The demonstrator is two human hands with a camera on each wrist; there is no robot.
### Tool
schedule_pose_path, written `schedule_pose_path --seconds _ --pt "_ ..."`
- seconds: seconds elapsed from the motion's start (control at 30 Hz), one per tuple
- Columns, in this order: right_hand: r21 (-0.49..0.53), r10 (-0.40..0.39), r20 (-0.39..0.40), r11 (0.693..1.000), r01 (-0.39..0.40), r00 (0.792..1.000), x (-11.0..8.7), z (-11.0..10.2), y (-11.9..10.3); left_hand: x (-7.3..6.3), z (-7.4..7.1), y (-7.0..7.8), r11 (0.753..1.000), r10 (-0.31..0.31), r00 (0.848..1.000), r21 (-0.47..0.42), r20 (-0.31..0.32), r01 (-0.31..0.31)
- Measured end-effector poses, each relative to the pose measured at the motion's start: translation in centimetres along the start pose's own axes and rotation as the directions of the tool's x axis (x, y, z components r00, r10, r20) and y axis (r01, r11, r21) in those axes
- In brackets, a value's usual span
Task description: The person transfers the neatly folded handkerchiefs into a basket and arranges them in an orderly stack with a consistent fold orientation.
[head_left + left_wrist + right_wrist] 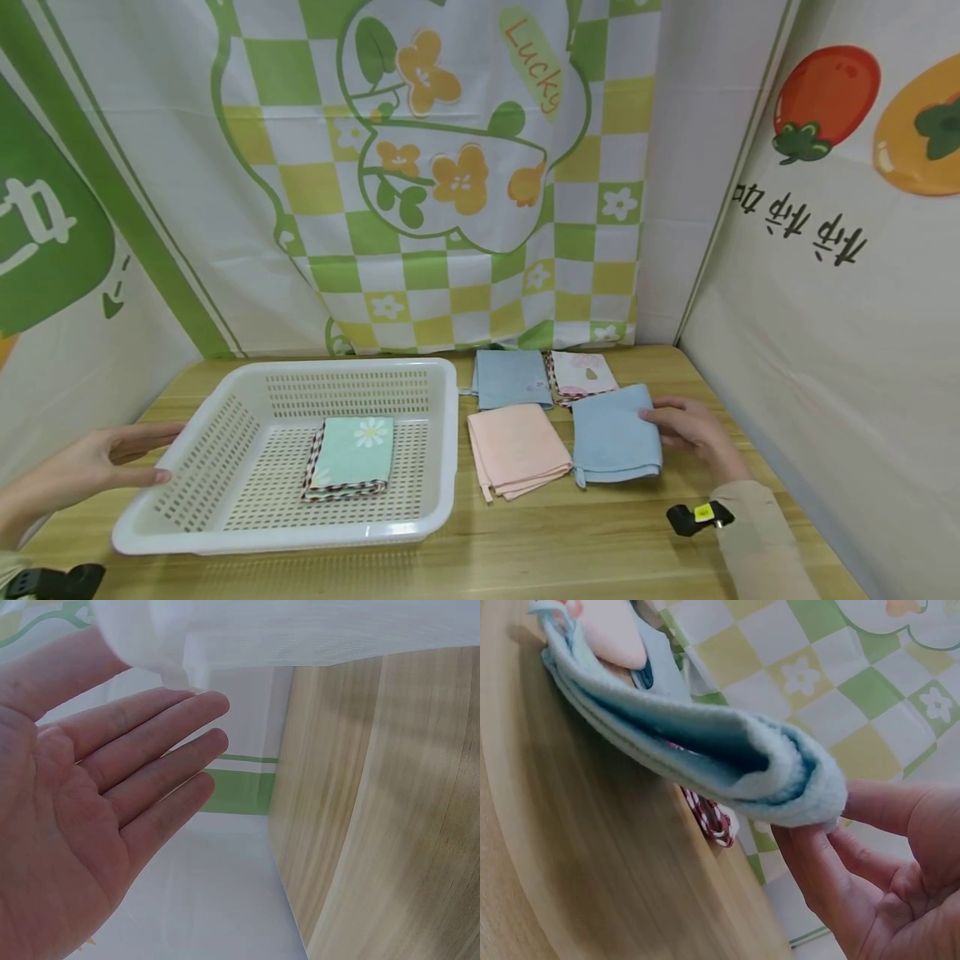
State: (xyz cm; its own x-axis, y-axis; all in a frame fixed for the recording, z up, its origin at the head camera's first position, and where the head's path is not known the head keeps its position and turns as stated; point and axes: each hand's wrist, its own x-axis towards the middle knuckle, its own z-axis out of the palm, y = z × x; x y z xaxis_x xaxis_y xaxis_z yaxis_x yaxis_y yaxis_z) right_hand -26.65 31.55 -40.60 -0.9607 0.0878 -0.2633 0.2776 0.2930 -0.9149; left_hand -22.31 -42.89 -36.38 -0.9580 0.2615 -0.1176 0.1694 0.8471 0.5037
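Left hand (97, 468): fingers straight, at rim of white basket (300, 539). Peach cloth (521, 450): folded, right of basket. Front blue towel (613, 437): just beside, partly off table; presumably light, soft, floppy; best pinched through all layers. Right hand (692, 429): thumb and fingers pinching towel's right edge.

Head view, clock from frame centre. Basket (300, 540) at 8: white plastic, smooth, slight gloss on rim, perforated walls. Mint cloth (352, 454) at 7: fabric, matt, woven-looking checked edging. Held blue cloth (617, 437) at 4: fabric, matt; right wrist view shows fuzzy, slightly rough pile. Pink cloth (521, 446), between 5 and 6: soft-looking matt fabric. Back blue cloth (510, 377) at 5: matt fabric. Table (555, 542) at 6: wood-grain top, smooth, faint sheen. Hanging (442, 275) at 12: printed fabric-like sheet, low sheen, lightly creased.
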Motion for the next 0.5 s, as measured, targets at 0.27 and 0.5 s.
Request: schedule_pose_path --seconds 0.27,0.5 --pt "0.005 -0.014 0.044 1.0 0.013 0.999 -0.5 -0.1 -0.7 0.0 0.0 0.0 1.0 0.009 1.0 0.008 -0.015 -0.009" --pt "0.019 -0.015 0.049 1.0 0.014 0.999 -0.9 0.0 -1.2 0.0 0.0 -0.2 1.0 0.029 0.999 0.008 -0.019 -0.029"
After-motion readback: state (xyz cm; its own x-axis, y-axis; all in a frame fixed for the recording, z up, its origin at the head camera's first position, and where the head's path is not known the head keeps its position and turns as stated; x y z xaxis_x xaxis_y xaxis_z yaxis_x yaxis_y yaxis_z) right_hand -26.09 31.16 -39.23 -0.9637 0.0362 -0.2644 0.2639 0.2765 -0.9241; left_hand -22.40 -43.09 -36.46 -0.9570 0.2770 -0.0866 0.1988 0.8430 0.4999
